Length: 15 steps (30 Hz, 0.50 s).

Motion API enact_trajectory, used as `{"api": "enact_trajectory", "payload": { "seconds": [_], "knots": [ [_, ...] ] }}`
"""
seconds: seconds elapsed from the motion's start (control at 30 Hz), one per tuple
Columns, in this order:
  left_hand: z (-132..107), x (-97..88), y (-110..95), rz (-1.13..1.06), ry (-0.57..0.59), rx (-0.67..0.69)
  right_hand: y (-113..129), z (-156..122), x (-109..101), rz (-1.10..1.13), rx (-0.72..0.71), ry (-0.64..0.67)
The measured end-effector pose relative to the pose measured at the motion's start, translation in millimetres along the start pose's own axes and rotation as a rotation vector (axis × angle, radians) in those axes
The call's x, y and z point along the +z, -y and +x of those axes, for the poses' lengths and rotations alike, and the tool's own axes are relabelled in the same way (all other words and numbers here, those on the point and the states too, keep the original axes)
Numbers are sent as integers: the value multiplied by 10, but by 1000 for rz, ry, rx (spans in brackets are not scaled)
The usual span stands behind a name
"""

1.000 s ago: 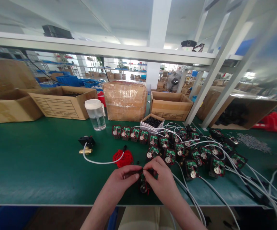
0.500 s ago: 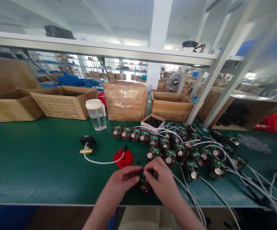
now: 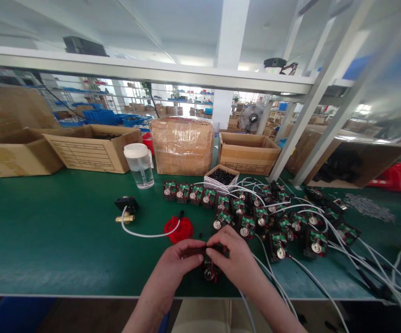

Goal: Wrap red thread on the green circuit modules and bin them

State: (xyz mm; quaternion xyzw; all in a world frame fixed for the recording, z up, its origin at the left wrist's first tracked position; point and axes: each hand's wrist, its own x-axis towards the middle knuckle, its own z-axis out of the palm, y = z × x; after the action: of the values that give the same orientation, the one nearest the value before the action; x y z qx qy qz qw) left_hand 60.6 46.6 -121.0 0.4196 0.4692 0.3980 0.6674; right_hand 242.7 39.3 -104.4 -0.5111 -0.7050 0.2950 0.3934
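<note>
My left hand [image 3: 179,260] and my right hand [image 3: 233,259] meet near the front edge of the green bench [image 3: 47,236]. Both pinch a small black module with red wires [image 3: 208,268] between their fingertips; the fingers hide most of it. Just beyond the hands lies a red coil of wire [image 3: 178,229] with a white cable [image 3: 141,232] running to a black and brass part [image 3: 126,208]. Several black modules with green circuit boards [image 3: 256,217] and white cables lie in rows to the right.
A clear lidded jug [image 3: 139,165] stands mid-bench. Cardboard boxes [image 3: 89,147], a wrapped carton [image 3: 182,144] and a small white tray of black parts [image 3: 220,177] line the back. Metal frame posts [image 3: 308,113] rise at right. Small loose parts [image 3: 369,206] lie far right.
Both hands stay together on the module, shifting only slightly. Nothing else on the bench has moved.
</note>
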Motion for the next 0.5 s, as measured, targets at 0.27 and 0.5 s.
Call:
{"api": "enact_trajectory", "payload": {
  "seconds": [0.27,0.5],
  "knots": [
    [24,29,1,21,-23,-12,25,11,-6,-30,15,12],
    [-13,26,-26,5,-3,-11,29,0,25,-39,-32,-36]
  ]
}}
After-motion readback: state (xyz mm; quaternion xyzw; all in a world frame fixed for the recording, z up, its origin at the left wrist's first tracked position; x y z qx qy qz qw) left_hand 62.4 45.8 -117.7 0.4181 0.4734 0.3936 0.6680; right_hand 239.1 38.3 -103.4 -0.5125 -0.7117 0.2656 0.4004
